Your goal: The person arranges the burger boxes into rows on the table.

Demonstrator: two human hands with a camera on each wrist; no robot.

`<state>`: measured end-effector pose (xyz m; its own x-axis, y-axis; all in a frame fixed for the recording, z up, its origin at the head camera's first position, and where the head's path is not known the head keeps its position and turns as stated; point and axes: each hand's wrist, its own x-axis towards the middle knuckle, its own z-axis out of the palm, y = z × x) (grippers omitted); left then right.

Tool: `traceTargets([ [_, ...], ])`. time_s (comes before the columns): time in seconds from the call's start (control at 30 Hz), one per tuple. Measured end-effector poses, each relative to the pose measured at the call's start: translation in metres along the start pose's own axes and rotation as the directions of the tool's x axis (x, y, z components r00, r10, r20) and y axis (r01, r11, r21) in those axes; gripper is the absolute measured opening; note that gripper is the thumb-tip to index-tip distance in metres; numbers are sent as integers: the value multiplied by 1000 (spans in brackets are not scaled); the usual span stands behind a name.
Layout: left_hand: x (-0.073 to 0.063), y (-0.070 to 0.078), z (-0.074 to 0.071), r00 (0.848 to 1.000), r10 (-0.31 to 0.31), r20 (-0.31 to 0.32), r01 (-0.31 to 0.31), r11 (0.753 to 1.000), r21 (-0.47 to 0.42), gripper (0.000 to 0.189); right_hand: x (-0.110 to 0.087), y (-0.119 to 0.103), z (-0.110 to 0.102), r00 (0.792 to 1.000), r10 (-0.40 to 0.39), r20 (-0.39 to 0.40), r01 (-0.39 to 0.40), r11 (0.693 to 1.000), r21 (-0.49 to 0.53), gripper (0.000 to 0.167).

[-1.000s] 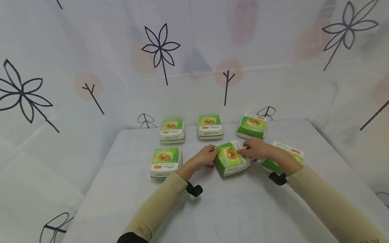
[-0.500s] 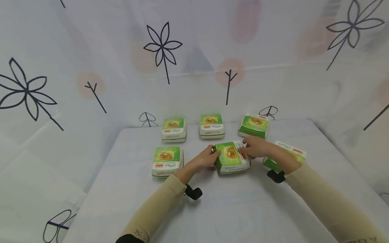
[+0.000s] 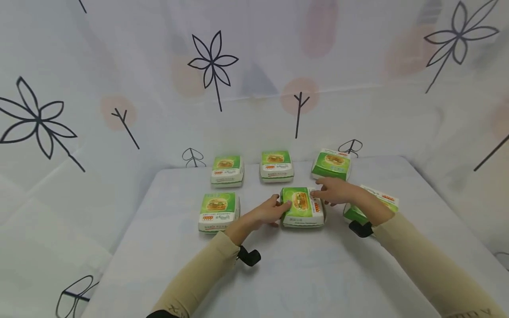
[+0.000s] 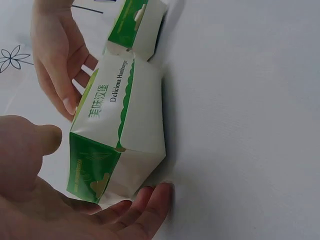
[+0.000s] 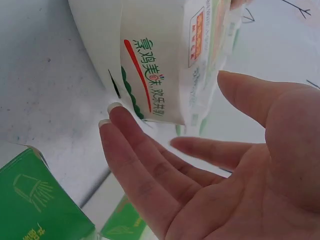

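Note:
A green and white hamburger box [image 3: 303, 207] with a burger picture on its lid sits on the white-covered table [image 3: 278, 274], between my two hands. My left hand [image 3: 266, 213] is at its left side; in the left wrist view the thumb [image 4: 47, 139] stands off the box, and the fingertips [image 4: 159, 192] lie loosely by its lower edge. At the right side is my right hand [image 3: 338, 192]. Its fingers [image 5: 145, 160] are spread and nearly straight beside the white panel in the right wrist view, with a gap between thumb and box.
Similar boxes stand around: one at front left [image 3: 218, 212], a back row of a left box [image 3: 227, 171], a middle box [image 3: 276, 167] and a right box [image 3: 331, 164]. Another box [image 3: 354, 214] is partly hidden behind my right forearm. A patterned cloth [image 3: 254, 119] hangs behind.
The middle box has turned slightly clockwise, so its front edge now runs level. Both hands have loosened from its sides, the left drawing a little away.

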<state>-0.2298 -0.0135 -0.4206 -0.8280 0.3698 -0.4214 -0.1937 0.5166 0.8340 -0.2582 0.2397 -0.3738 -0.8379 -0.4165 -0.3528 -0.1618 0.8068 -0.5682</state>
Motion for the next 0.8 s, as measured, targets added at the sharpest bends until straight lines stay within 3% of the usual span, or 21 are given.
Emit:
traceTargets([
  [0.4,1,-6,-10,998,24,-62,-21,999,37,65,0,0,10,999,-22,37,23,999,-46,61],
  [0.8,-5,-9,-6,999,27,-34,-24,996,82,62,-1,1,3,992,-125,7,125,979,-164,53],
])
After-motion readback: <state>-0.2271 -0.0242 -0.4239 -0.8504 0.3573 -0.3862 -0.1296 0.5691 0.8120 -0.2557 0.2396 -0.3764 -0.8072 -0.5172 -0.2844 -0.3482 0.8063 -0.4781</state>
